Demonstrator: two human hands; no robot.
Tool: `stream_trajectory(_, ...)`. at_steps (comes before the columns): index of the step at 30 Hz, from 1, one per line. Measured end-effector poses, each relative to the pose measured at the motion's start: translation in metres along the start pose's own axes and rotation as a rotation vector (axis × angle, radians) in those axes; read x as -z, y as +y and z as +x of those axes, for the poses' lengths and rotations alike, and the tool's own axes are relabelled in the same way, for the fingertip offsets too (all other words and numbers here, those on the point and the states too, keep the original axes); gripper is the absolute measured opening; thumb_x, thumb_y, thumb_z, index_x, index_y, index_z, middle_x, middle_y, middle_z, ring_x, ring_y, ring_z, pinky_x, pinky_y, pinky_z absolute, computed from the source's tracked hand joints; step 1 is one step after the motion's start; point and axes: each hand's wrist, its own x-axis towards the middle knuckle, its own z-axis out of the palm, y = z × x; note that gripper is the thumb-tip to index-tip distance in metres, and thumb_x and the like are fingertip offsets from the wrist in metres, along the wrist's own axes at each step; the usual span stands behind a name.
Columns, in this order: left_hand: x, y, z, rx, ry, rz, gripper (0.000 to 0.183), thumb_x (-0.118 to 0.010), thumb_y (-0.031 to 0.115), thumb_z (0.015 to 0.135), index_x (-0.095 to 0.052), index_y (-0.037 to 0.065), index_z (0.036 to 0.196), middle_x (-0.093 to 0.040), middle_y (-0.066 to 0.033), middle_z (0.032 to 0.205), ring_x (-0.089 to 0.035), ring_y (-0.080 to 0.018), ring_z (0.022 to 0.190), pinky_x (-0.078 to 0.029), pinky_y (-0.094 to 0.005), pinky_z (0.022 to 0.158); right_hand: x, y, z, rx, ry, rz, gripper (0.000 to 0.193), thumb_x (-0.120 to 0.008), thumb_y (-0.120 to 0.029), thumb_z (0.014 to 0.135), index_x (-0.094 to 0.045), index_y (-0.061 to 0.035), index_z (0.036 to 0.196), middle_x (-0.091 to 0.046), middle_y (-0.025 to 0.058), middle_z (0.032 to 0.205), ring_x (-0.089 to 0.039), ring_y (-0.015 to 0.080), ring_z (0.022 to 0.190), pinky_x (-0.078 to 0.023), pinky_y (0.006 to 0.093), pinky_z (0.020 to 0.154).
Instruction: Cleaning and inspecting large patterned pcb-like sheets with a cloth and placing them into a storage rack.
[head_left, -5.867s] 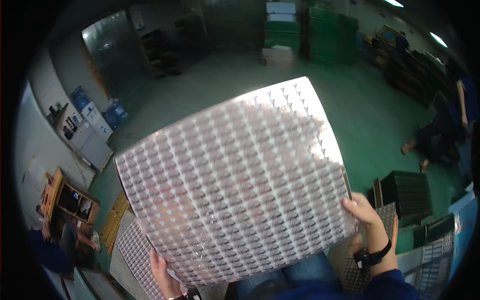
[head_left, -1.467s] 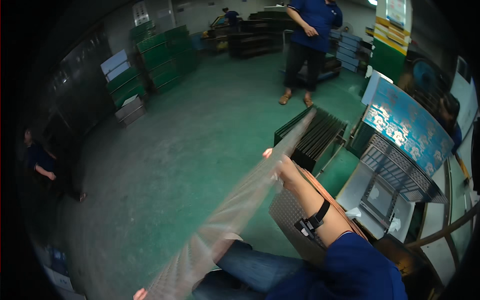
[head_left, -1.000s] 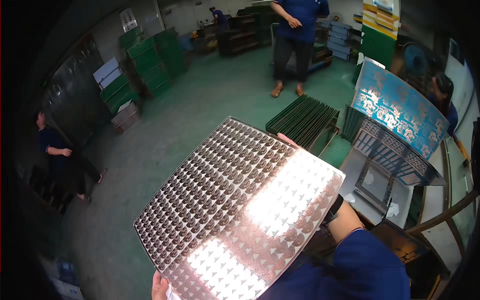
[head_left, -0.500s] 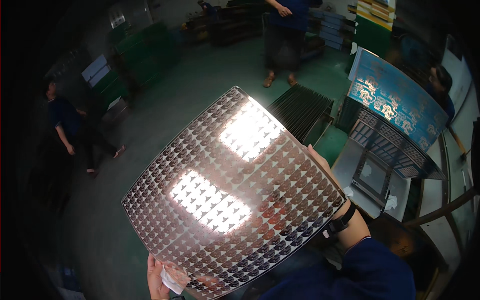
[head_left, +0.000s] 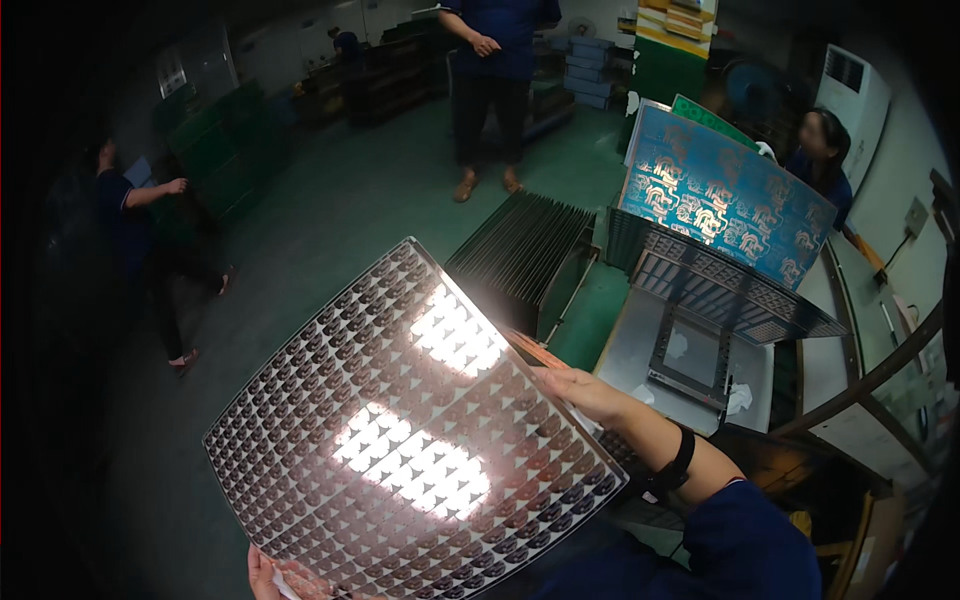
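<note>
A large glossy panel [head_left: 330,360] fills the lower middle, tilted, covered in rows of small repeating dark shapes. Two bright light reflections lie across its face. My left hand [head_left: 262,575] grips the panel's lower-left edge, mostly cut off by the picture's bottom. A bit of white paper or cloth shows beside that hand's fingers. On the right edge, my right hand [head_left: 585,393] holds the panel, its fingertips partly hidden at the rim. A black band circles my right wrist. Just beyond the panel's upper edge stands a black slotted rack [head_left: 525,250].
At the right, a blue panel with copper-coloured patterns [head_left: 730,190] leans upright behind a dark perforated panel [head_left: 740,275]. Below them a pale tray [head_left: 625,345] holds a dark frame [head_left: 690,350] and crumpled white paper [head_left: 739,398]. Several people are around; one person [head_left: 490,90] stands ahead.
The panel has shifted left and down in view, and my right hand shows more fully along its edge. The rack and blue panel appear farther left. The person at left has raised an arm.
</note>
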Motion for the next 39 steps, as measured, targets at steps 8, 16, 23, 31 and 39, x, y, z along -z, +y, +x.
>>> stream_trajectory(8,0.028,-0.010,0.051,-0.233,-0.025,-0.086,0.049,-0.052,0.015,0.085,-0.033,0.010,0.129,-0.054,-0.0186,0.090,-0.057,-0.0291,0.073,-0.052,-0.0430,0.056,-0.023,0.024,-0.008,-0.189,0.023,0.088,0.041,-0.043,-0.033,0.094,-0.048,-0.0041,0.123,-0.056,0.0004,0.108,-0.051,0.0071,0.097,-0.042,0.0250,0.085)
stream_trajectory(16,0.033,-0.008,0.078,-0.274,0.063,-0.015,0.051,-0.051,0.012,0.082,-0.034,0.006,0.130,-0.053,-0.0183,0.091,-0.055,-0.0278,0.077,-0.051,-0.0405,0.060,-0.036,0.042,0.020,-0.333,0.137,0.181,0.034,-0.047,-0.031,0.093,-0.052,-0.0054,0.116,-0.057,-0.0012,0.102,-0.052,0.0060,0.092,-0.044,0.0240,0.081)
stream_trajectory(23,0.038,-0.008,0.100,-0.279,0.090,-0.006,0.048,-0.048,0.011,0.085,-0.033,0.003,0.131,-0.051,-0.0185,0.095,-0.054,-0.0274,0.074,-0.048,-0.0378,0.060,-0.048,0.045,0.029,-0.304,0.184,0.098,0.032,-0.050,-0.028,0.092,-0.053,-0.0061,0.115,-0.057,-0.0022,0.104,-0.051,0.0059,0.094,-0.042,0.0247,0.083)
stream_trajectory(31,0.036,0.003,0.133,-0.596,-0.034,-0.219,0.048,-0.036,0.007,0.091,-0.027,0.003,0.138,-0.042,-0.0134,0.131,-0.041,-0.0279,0.122,-0.039,-0.0376,0.099,-0.053,0.009,0.025,-0.018,0.265,0.264,0.034,-0.050,-0.028,0.092,-0.054,-0.0027,0.114,-0.060,0.0047,0.103,-0.055,0.0116,0.093,-0.044,0.0288,0.084)
stream_trajectory(39,-0.025,-0.057,0.091,-0.304,0.029,-0.015,0.032,-0.049,0.007,0.086,-0.050,0.006,0.118,-0.054,-0.0078,0.109,-0.054,-0.0142,0.079,-0.047,-0.0238,0.063,-0.075,-0.016,0.019,0.500,0.363,-0.651,0.019,-0.054,-0.015,0.087,-0.060,0.0021,0.094,-0.054,0.0117,0.073,-0.054,0.0238,0.065,-0.043,0.0308,0.058)
